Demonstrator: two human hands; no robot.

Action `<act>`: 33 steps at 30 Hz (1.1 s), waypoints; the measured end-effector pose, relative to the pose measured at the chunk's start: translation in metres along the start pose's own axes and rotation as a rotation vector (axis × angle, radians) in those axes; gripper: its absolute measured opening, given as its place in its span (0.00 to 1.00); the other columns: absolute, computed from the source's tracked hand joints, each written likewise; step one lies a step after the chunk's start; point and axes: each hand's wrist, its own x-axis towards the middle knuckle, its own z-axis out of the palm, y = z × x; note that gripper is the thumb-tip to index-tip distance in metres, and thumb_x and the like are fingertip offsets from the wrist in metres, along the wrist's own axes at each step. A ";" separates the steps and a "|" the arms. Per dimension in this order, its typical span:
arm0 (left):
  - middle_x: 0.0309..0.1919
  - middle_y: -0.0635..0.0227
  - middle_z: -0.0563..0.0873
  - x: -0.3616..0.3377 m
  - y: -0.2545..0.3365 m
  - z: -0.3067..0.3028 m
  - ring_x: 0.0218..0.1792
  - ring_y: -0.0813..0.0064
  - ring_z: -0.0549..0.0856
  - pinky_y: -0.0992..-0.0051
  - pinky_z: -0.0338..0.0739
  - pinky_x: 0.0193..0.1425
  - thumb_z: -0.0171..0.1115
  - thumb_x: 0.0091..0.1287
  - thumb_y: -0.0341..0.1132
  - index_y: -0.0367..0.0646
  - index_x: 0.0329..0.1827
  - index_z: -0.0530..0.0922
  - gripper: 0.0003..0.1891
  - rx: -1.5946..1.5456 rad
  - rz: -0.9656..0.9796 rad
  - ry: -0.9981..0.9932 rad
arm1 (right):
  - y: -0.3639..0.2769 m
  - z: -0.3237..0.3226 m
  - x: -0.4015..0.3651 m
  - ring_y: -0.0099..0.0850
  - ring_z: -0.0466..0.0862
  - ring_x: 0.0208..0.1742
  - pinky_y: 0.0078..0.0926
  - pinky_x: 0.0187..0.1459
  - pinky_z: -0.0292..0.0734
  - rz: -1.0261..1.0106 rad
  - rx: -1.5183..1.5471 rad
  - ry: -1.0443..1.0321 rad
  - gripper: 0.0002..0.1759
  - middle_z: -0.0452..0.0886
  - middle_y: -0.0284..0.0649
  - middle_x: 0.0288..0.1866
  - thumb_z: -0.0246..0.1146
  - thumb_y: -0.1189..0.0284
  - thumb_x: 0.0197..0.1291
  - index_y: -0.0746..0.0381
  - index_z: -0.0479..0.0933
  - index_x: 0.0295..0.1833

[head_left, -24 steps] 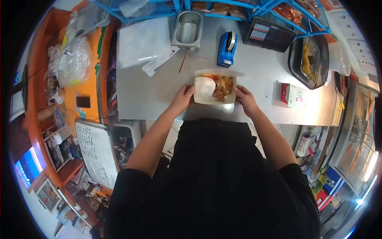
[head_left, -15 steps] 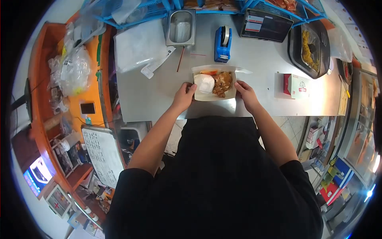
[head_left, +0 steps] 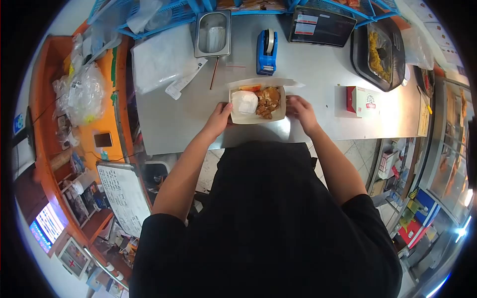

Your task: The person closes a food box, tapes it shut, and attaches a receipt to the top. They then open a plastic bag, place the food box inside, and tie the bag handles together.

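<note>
A rectangular white cardboard box (head_left: 256,120), likely flimsy, best held by both sides, is grasped by the left hand (head_left: 217,120); the right hand's (head_left: 302,112) grip cannot be told.

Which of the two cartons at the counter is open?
The food carton between the left hand and right hand: food shows inside. The red-sided carton looks closed.

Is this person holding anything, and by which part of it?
Yes, the open food box: the left hand holds its left side. The right hand is by the right side; whether it grips cannot be told.
</note>
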 end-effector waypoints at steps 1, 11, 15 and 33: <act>0.54 0.59 0.84 0.001 -0.001 -0.001 0.48 0.70 0.86 0.66 0.83 0.54 0.48 0.85 0.57 0.39 0.69 0.71 0.29 -0.002 -0.009 -0.003 | 0.003 -0.018 0.009 0.31 0.87 0.51 0.29 0.55 0.81 -0.001 -0.005 0.003 0.19 0.87 0.39 0.50 0.61 0.62 0.78 0.63 0.81 0.64; 0.57 0.62 0.83 0.003 0.000 0.001 0.54 0.72 0.84 0.68 0.82 0.54 0.48 0.84 0.59 0.41 0.70 0.71 0.29 0.043 -0.045 0.033 | -0.129 -0.082 0.113 0.46 0.85 0.61 0.39 0.65 0.80 -0.589 -0.823 0.615 0.37 0.75 0.55 0.70 0.64 0.67 0.68 0.52 0.65 0.82; 0.58 0.62 0.83 0.009 -0.005 -0.001 0.51 0.73 0.84 0.70 0.83 0.50 0.50 0.85 0.56 0.41 0.70 0.70 0.27 0.000 -0.088 0.041 | -0.156 -0.079 0.158 0.55 0.68 0.77 0.46 0.77 0.67 -0.703 -0.902 0.779 0.46 0.60 0.55 0.80 0.69 0.62 0.61 0.50 0.61 0.85; 0.56 0.62 0.84 0.009 0.007 0.000 0.51 0.71 0.86 0.69 0.84 0.52 0.50 0.84 0.57 0.41 0.68 0.70 0.27 0.016 -0.124 0.048 | -0.163 -0.086 0.157 0.55 0.66 0.78 0.53 0.77 0.63 -0.834 -0.951 0.832 0.41 0.64 0.52 0.78 0.68 0.63 0.59 0.46 0.68 0.80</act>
